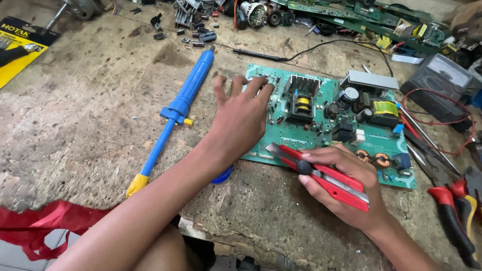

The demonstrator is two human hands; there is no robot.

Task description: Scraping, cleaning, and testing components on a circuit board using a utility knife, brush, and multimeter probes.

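- At the far left edge a yellow and black package (17, 50) lies on the worn workbench (85, 110), and a red cloth (45, 223) hangs over the bench's near edge.
- Next comes a blue desoldering pump (175, 113) with a yellow tip – it lies at a slant, just beside your left forearm and not touched by either hand.
- Your left hand (238, 120) rests on the left end of the green circuit board (371, 140), fingers spread and open, fingertips pressing the board's upper left corner; it grips nothing.
- The board lies flat on the bench in the middle of the view, component side up, with a black heat sink (301, 95), a yellow coil and dark capacitors on it.
- Your right hand (346, 183) is closed around a red utility knife (326, 175) – thumb on its black wheel, the blade end pointing left and lying over the board's near edge.
- To the right, pliers with red and black handles (452, 211) lie on the bench, near a grey meter (442, 80) with a red lead.
- Along the back, loose parts and more green boards are piled.
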